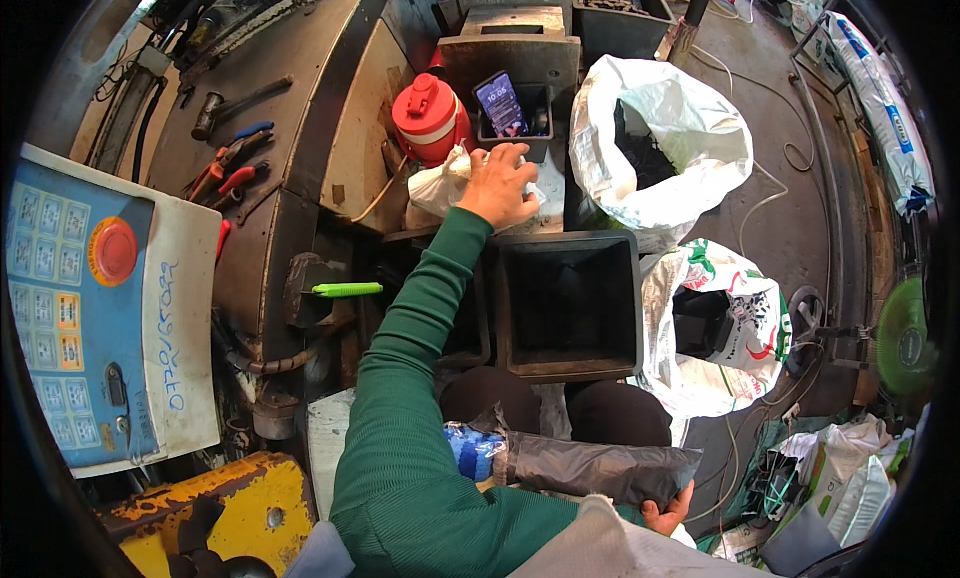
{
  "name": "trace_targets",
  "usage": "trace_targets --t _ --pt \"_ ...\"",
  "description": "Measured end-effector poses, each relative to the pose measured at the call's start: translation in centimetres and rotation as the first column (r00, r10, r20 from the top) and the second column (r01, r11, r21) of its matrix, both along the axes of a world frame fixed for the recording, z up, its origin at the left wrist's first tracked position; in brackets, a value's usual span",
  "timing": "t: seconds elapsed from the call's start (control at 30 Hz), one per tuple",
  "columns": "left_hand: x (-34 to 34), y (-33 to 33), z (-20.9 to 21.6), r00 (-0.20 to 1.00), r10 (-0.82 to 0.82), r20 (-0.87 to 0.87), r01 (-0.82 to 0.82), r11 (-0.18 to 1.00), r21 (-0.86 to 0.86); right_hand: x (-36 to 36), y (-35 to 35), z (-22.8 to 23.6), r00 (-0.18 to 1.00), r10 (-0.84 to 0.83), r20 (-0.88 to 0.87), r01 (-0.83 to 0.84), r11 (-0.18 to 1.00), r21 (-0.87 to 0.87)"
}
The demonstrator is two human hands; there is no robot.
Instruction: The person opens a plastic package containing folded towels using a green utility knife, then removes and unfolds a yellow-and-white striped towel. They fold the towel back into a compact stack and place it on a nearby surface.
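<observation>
My left hand [500, 185] reaches forward across a crumpled white bag [438, 190], palm down, its bent fingers spread apart. I see nothing between them, though the palm side is hidden. Just beyond the fingertips a lit phone [502, 106] leans in a small black bin [540, 128]. Beside the bag stands a red jug [430, 118] with a white band. Across my lap lies a long package wrapped in dark plastic [600, 465], with a blue-and-clear wrapped part [475, 450] at its left end. My right hand [668, 510] grips its right end from below.
A black bin [570, 308] stands before my knees. To its right are two white sacks, one large [715, 168] and one printed [755, 378], holding dark pieces. At left are a control panel [90, 318], pliers [215, 173], a hammer [207, 116] and a green-handled tool [345, 290].
</observation>
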State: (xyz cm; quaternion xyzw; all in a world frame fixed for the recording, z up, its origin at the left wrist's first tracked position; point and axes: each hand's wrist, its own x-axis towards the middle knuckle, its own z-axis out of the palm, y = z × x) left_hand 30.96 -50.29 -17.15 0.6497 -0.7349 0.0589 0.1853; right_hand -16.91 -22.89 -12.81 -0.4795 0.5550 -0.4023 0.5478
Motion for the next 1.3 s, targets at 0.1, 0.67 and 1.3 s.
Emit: trace_targets --t 0.1,0.67,1.3 --pt "-0.1 0.0 -0.1 1.0 0.008 -0.009 -0.008 1.0 -0.005 0.3 -0.1 0.3 1.0 -0.006 0.008 0.006 1.0 0.017" --pt "-0.1 -0.1 -0.3 0.999 0.032 -0.031 -0.032 0.999 -0.011 -1.6 1.8 -2.5 0.997 -0.07 -0.038 0.067 0.994 -0.082" --pt "-0.4 -0.2 -1.6 0.93 0.244 0.276 -0.233 0.97 -0.073 0.1 0.4 -0.5 0.986 -0.16 -0.035 0.162 0.985 0.053"
